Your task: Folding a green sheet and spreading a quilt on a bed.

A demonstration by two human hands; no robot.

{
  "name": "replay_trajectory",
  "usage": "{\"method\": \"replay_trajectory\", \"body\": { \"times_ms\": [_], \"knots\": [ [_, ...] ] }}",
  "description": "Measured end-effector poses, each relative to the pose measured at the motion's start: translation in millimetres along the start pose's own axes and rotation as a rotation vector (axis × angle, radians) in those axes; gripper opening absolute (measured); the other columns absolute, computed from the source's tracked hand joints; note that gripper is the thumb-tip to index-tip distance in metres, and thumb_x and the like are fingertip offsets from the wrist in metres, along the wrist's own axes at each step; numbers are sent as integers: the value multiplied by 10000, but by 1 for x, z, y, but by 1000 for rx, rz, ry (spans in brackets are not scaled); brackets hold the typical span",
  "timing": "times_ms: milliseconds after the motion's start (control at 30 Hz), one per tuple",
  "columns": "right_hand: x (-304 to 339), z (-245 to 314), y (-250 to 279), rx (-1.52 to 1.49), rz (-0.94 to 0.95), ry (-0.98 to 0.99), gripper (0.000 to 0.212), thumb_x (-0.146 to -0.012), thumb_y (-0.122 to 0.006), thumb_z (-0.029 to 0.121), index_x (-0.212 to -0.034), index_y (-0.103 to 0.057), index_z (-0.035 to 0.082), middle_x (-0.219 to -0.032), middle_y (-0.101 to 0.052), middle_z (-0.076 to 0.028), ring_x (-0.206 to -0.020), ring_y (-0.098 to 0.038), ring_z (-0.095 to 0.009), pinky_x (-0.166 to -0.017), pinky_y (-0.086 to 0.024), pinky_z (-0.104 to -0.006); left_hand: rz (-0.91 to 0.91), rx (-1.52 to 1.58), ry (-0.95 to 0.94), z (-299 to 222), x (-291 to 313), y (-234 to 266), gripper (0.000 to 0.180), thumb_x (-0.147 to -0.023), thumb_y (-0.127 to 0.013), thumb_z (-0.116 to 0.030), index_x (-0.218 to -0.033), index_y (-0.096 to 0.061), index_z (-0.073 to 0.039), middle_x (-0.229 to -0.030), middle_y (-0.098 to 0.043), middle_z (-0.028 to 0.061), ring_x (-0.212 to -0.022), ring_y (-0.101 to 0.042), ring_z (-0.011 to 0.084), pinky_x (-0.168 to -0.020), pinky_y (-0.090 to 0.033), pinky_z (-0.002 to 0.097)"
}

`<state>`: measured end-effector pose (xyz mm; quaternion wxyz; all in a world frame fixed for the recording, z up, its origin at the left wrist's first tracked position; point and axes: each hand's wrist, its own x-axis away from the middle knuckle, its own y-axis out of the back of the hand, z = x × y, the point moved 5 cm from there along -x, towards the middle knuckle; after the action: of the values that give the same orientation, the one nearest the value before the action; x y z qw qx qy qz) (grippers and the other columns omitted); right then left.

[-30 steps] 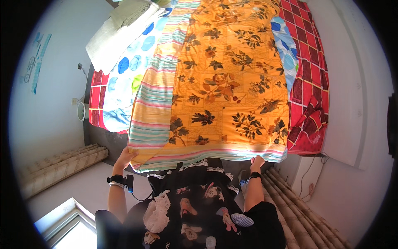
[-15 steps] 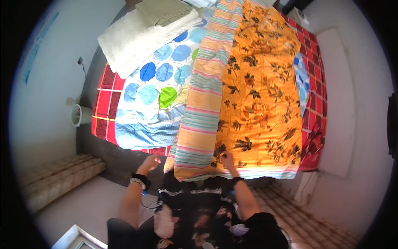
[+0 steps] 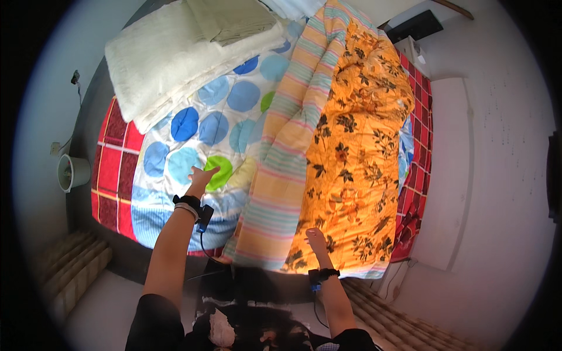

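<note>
My left hand (image 3: pixel 202 177) reaches over a white quilt with blue and green dots (image 3: pixel 228 96), its thumb and fingers apart beside a green dot. It holds nothing that I can see. To the right, my right hand (image 3: pixel 316 238) is over the orange quilt with dark leaf print (image 3: pixel 345 175), fingers loosely bent with no cloth visibly caught in them. Between the hands runs the orange quilt's folded-over striped side (image 3: pixel 275 175), with pastel bands, lying lengthwise across the dotted quilt. I cannot tell whether either hand touches the cloth.
A folded white blanket (image 3: pixel 146 64) with a grey-green folded cloth (image 3: pixel 231 20) on top lies at the far left of the bed. Red checked bedding (image 3: pixel 114 169) shows at both sides. A white bin (image 3: pixel 73 174) stands left of the bed; a white panel (image 3: pixel 445 175) leans along the right wall.
My left hand has moved forward from beside the bed's near edge to over the dotted quilt. My right hand has left the quilt's near edge. The view has shifted closer to the bed.
</note>
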<state>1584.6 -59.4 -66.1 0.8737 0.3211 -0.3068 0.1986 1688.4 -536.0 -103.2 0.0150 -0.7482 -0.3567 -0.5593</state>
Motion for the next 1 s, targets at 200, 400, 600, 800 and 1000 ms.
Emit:
{"method": "replay_trajectory", "body": {
  "times_ms": [200, 400, 600, 800, 1000],
  "knots": [
    [-143, 82, 45, 304, -200, 208, 246, -817, -563, 263, -923, -548, 41, -740, -578, -48, -593, -554, -115, -550, -442, -254, 255, -306, -768, -69, -110, -26, 792, -682, -634, 18, -1348, -250, -172, -1278, -406, 175, -1169, -410, 253, -943, -342, 294],
    [-253, 335, -2, 490, -390, 548, 297, -710, -639, 234, -855, -536, -4, -728, -549, -134, -679, -534, -293, -632, -422, -361, 208, -481, -531, -101, -132, 5, 967, -486, -813, -89, -1292, -289, 15, -1200, -461, 233, -1107, -460, 313, -919, -365, 329],
    [-332, 381, -74, 975, -410, 251, 688, -700, -650, 232, -1254, -279, 58, -1203, -337, -199, -1114, -387, -377, -861, -397, -457, 126, -512, -396, -108, -133, -16, 926, -519, -797, -54, -1278, -280, 60, -1248, -405, 243, -1178, -395, 298, -984, -314, 305],
    [-339, 353, -84, 1365, -511, 584, 498, -726, -575, 127, -1177, -380, 46, -1138, -401, -176, -1040, -428, -317, -806, -410, -427, 147, -438, -502, -102, -144, -6, 869, -527, -770, 14, -1263, -311, 54, -1266, -385, 236, -1200, -355, 315, -992, -301, 308],
    [-337, 354, -115, 1679, -279, 733, 381, -745, -519, 174, -1085, -468, 11, -1074, -480, -141, -931, -482, -270, -776, -394, -394, 144, -417, -469, -107, -141, -9, 804, -568, -703, 98, -1267, -312, 44, -1265, -384, 237, -1191, -361, 318, -972, -323, 318]
  ]
}}
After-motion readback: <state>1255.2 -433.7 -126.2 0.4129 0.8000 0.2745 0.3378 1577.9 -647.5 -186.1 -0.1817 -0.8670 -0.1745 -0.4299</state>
